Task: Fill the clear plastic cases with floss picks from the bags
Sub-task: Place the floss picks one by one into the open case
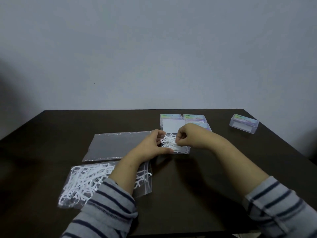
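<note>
1. An open clear plastic case (181,149) lies flat on the dark counter (197,186), a little right of the middle, with a heap of white floss picks (169,142) in it.
2. The left hand (151,146) is at the case's left edge; its fingers curl round the near left corner of the case and the picks there, so this grip is grasping the case.
3. The right hand (187,135) reaches over the case from the right, its fingertips pinching some of the white picks in the heap; this grip is clenched on the picks.
4. Just beyond the hands, a group of closed cases with coloured labels (193,118) sits side by side, touching one another, and one of them shows a plain white face.
5. One more labelled case (244,123) stands well apart at the far right of the counter, turned at an angle.
6. A flat, see-through bag (116,145) lies to the left of the open case.
7. Nearer and further left, a second bag holding many floss picks (85,182) lies under the left forearm.
8. Both arms wear grey sleeves with dark stripes (109,208).
</note>
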